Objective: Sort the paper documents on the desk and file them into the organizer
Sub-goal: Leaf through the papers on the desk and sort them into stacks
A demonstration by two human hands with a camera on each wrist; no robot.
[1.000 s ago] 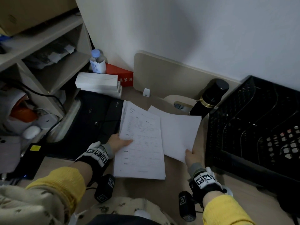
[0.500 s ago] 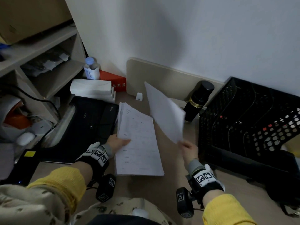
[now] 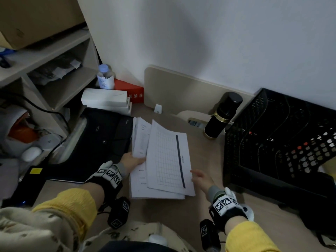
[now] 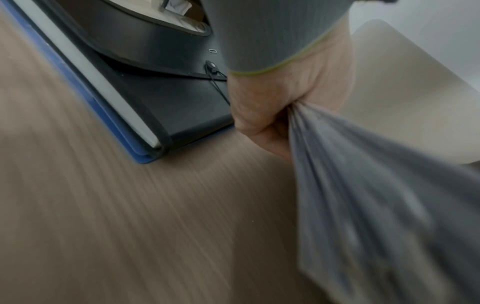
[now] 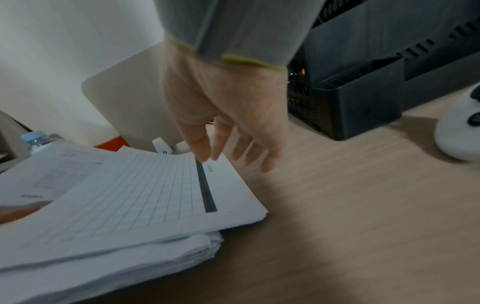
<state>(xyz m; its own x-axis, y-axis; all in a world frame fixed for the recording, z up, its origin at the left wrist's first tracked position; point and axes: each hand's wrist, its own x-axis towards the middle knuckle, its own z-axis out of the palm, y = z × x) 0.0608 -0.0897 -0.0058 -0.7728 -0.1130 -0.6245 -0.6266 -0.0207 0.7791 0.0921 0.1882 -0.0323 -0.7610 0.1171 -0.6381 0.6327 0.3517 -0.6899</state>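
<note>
My left hand point(image 3: 131, 159) pinches the left edge of the paper stack point(image 3: 145, 179) on the bench point(image 3: 181, 215) — its grip steadies the pile, seemingly so sheets can be lifted off. My right hand point(image 3: 201, 178), fingers loose and empty, hovers by the gridded top sheet point(image 3: 168, 157). The black mesh organizer point(image 3: 283, 142) waits at right — within easy reach for filing.

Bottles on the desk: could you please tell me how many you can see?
2: a clear water bottle by the shelf, and a black flask beside the organizer. Others may be hidden.
</note>
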